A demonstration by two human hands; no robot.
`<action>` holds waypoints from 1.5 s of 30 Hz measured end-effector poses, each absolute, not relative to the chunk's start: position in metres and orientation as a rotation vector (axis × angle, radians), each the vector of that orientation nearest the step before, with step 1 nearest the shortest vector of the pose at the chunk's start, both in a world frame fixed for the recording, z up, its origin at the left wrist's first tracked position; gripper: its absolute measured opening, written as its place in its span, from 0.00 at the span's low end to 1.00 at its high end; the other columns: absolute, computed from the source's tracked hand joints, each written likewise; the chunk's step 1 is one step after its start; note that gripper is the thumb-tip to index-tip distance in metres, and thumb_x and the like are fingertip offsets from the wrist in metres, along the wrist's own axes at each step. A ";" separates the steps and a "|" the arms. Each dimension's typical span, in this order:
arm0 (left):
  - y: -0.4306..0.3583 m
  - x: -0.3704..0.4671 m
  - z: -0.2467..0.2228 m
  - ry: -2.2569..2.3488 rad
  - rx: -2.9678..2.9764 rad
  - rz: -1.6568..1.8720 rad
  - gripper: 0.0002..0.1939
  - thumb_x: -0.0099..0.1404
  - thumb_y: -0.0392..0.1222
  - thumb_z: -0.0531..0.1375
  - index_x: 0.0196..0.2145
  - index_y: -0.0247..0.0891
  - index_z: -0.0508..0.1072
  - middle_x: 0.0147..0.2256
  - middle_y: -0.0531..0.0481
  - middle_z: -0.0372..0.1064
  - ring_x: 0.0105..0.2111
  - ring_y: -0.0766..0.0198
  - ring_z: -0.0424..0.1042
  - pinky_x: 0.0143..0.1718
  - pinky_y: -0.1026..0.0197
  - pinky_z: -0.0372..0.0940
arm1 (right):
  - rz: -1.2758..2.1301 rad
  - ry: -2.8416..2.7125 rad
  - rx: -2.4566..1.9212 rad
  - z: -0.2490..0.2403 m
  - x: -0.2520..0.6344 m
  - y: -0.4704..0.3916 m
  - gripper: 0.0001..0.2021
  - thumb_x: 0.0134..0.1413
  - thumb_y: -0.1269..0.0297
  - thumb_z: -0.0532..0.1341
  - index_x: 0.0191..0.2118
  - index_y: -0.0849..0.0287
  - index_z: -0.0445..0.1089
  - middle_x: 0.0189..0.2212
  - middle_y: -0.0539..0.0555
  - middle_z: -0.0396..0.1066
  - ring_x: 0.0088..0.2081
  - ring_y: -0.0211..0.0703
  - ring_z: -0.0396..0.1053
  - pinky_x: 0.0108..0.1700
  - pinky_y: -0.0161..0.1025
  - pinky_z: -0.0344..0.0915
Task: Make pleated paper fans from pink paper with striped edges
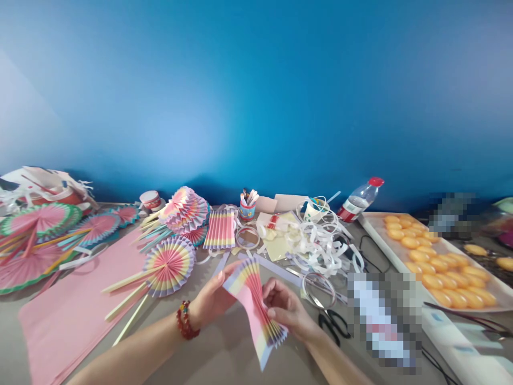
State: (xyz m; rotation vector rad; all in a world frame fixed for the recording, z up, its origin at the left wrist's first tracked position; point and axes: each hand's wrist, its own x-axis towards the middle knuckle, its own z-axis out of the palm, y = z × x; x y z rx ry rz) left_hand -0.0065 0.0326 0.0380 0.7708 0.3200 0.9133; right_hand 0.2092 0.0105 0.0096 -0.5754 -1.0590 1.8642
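A pleated paper fan (256, 307) in pink, yellow and lavender hangs between my two hands above the table. Its folds are gathered tight at the middle and spread at both ends, and a smoother panel faces me. My left hand (214, 299), with a red bead bracelet at the wrist, holds it from the left; the fingers are partly hidden behind the paper. On the other side, the curled fingers of my right hand (290, 310) grip the gathered folds. Black-handled scissors (334, 323) lie to the right of that hand, near a clear tape roll (318, 290).
Finished round fans (170, 267) and pink paper sheets (80, 299) lie at left. Another pleated strip (219, 229), a pen cup (247, 207) and curly white paper strips (320, 246) stand or lie farther back. A bottle (360, 200) leans beside a tray (379, 230) of yellow oval pieces.
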 end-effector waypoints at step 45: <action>0.018 0.003 0.025 0.975 1.541 0.549 0.07 0.59 0.41 0.59 0.31 0.33 0.71 0.24 0.55 0.59 0.24 0.69 0.56 0.24 0.68 0.52 | 1.497 -1.023 -0.855 0.006 0.211 0.016 0.11 0.53 0.56 0.67 0.34 0.56 0.68 0.26 0.48 0.64 0.28 0.38 0.62 0.33 0.36 0.62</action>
